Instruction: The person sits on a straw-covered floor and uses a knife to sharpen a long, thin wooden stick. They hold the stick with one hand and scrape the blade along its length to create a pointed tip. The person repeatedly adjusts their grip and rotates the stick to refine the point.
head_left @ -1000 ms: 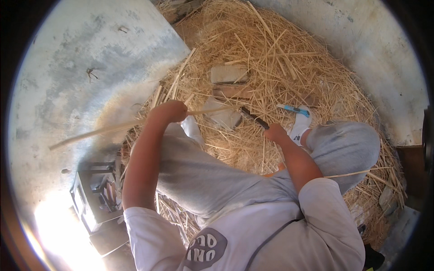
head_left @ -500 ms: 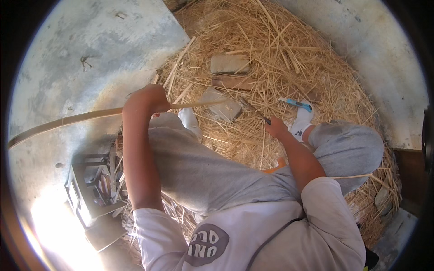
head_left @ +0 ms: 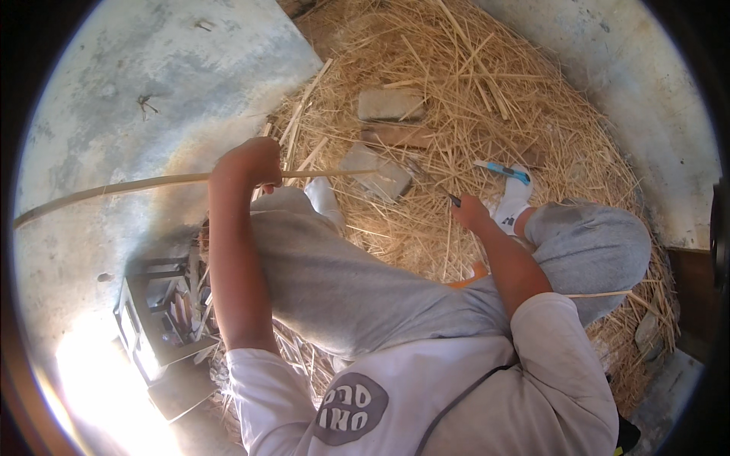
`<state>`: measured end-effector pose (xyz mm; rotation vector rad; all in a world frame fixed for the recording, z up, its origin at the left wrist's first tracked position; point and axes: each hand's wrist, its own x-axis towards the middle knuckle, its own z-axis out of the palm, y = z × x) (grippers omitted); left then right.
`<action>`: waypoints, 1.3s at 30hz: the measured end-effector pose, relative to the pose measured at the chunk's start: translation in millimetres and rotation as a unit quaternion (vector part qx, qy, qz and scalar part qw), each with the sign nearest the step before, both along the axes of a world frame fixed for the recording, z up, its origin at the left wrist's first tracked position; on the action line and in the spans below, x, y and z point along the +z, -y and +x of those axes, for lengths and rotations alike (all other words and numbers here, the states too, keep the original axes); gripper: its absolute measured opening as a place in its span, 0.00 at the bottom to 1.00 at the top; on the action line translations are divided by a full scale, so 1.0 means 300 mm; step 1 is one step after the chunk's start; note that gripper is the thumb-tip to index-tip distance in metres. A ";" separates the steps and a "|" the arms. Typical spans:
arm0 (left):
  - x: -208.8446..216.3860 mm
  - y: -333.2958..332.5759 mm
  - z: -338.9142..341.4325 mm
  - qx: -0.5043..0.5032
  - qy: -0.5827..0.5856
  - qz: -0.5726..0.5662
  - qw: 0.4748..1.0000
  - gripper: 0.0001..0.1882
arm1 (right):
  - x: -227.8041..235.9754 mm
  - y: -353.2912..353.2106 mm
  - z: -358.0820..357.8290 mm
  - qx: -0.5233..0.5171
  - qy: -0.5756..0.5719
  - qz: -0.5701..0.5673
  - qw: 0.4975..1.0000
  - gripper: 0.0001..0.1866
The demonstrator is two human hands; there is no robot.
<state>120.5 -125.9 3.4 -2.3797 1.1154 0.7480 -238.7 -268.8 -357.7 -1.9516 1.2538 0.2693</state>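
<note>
- The left hand [head_left: 260, 163] is closed around a long pale strip [head_left: 137, 184], its fingers mostly hidden by the back of the hand.
- The strip runs across the view from the left edge, bowing slightly, through the left hand and on to a thin end above the flat stone [head_left: 361, 160] (whether that end touches the stone, I cannot tell).
- The right hand [head_left: 471, 213] is curled around a dark tool [head_left: 455, 201]; only a short dark part shows past the fingers, well apart from the strip.
- Just beyond the right hand, a blue cutter [head_left: 507, 172] lies across the toe of the white sock [head_left: 512, 199] on the right foot.
- Loose straw-coloured shavings [head_left: 464, 114] cover the floor around the feet.
- Beyond the flat stone are a brown board [head_left: 399, 137] and a grey block [head_left: 391, 105].
- At the left stands an open box [head_left: 176, 355] containing small items.
</note>
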 end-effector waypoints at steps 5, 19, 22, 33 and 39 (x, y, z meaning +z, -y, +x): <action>-0.004 -0.002 -0.044 -0.033 0.086 -0.065 0.994 0.05 | 0.077 -0.006 0.071 0.015 0.089 0.024 0.996 0.16; -0.058 0.079 -0.020 -0.277 0.238 -0.186 0.912 0.04 | 0.049 -0.248 0.292 0.006 0.111 0.029 0.993 0.22; -0.069 0.055 0.021 -0.277 0.243 -0.199 0.908 0.05 | 0.047 -0.192 0.279 0.035 0.120 0.047 0.991 0.21; -0.064 0.068 -0.004 -0.293 0.228 -0.215 0.903 0.04 | 0.074 -0.224 0.300 -0.050 0.188 0.055 0.979 0.19; -0.090 0.004 0.040 -0.281 0.210 -0.256 0.901 0.03 | 0.100 -0.243 0.230 -0.024 0.161 0.081 0.983 0.20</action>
